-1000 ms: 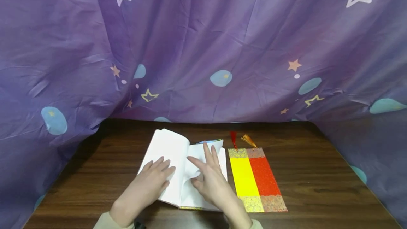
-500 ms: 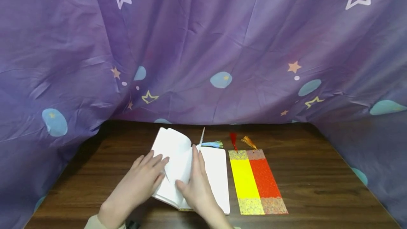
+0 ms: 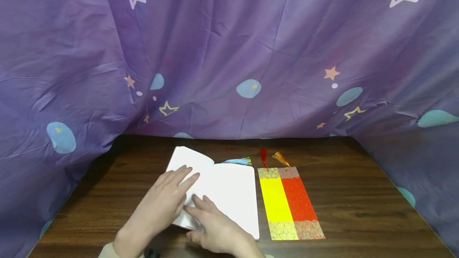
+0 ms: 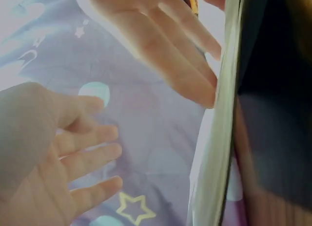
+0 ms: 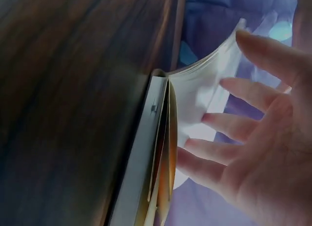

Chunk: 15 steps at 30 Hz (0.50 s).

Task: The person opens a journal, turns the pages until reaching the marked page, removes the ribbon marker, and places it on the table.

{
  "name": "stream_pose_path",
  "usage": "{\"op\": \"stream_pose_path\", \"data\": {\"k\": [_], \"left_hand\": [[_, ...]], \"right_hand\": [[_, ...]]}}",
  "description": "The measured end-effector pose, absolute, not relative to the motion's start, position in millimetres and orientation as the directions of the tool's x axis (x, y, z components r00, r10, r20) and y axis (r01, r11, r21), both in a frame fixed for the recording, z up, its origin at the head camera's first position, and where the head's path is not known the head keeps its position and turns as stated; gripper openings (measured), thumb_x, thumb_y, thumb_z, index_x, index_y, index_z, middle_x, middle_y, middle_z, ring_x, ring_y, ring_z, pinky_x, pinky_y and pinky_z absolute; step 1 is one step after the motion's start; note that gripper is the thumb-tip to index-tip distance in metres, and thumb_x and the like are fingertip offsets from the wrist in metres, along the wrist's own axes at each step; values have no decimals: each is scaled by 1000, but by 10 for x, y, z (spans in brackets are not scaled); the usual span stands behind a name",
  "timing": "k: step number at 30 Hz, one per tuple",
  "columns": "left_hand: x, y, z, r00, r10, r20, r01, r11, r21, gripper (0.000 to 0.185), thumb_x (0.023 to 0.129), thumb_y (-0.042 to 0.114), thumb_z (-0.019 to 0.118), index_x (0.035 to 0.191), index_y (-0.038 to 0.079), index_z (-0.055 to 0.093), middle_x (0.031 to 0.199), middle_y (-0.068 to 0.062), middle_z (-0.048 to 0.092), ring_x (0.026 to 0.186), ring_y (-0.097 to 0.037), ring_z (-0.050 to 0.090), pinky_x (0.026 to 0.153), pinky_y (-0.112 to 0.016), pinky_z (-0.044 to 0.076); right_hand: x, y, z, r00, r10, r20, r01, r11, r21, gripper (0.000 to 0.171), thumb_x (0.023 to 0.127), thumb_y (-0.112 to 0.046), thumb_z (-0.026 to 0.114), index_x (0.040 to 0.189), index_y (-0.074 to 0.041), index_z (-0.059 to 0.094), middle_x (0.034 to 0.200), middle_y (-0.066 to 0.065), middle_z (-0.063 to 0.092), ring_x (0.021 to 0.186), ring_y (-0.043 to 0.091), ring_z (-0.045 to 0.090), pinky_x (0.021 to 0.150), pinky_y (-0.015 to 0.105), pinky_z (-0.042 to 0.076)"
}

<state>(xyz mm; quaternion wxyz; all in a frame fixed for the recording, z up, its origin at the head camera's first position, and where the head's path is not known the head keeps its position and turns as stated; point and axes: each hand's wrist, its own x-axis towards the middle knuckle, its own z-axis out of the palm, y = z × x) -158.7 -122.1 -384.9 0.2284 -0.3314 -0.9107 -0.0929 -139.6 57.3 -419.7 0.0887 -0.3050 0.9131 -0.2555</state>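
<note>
An open book [image 3: 229, 190] with blank white pages lies flat on the dark wooden table [image 3: 358, 210]. My left hand [image 3: 168, 198] rests flat on its left page with the fingers straight. My right hand [image 3: 211, 224] lies at the book's near edge, its fingers stretched onto the pages near the spine. A blue tassel [image 3: 236, 161] sticks out at the book's far edge. In the right wrist view the fingers [image 5: 229, 126] spread against the page block [image 5: 195, 89]. In the left wrist view my left hand [image 4: 63, 153] is open beside the book's edge [image 4: 219, 138].
Two flat bookmarks lie side by side just right of the book, a yellow one [image 3: 276, 202] and a red one [image 3: 299, 200], each with a tassel at the far end. A purple star-patterned cloth [image 3: 229, 51] hangs around the table at the back and sides.
My right hand turned a page over to the left and drew back toward the near edge. The left hand lifted and settled on the turned page. The book now lies flat.
</note>
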Motion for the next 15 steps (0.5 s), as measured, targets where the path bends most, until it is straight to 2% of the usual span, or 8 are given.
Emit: {"op": "stream_pose_path", "data": {"k": [3,7,11,15], "left_hand": [[-1591,-1186,-3906,-679,588,440,661,750,19,48,79,7,74,126,7,64,130,-15,60,125,-32,52,101,-52,43],[-1591,-1139,-4003,-692,610,386,677,734,54,36,87,10,69,123,8,66,127,-15,62,123,-33,54,98,-52,46],[-1585,-1111,-4089,-723,611,322,667,740,94,30,92,12,63,122,7,67,127,-16,62,123,-35,54,99,-54,45],[-1590,-1090,-4143,-746,613,261,651,754,88,28,94,14,61,121,8,67,129,-16,60,123,-37,53,98,-58,44]], "right_hand": [[-1379,580,-4191,-768,-640,-24,-543,670,-506,65,89,-33,71,148,-20,45,157,7,30,142,35,28,112,51,31],[-1389,597,-4190,-729,-685,10,-605,637,-477,68,89,-33,70,150,-21,41,159,3,25,144,32,25,114,48,28],[-1384,655,-4177,-704,-709,-29,-620,634,-463,67,91,-36,69,150,-25,40,159,2,24,145,28,23,113,46,30],[-1367,750,-4151,-697,-711,-88,-612,654,-445,64,90,-37,69,148,-29,43,156,-1,32,140,23,34,109,42,37]]}}
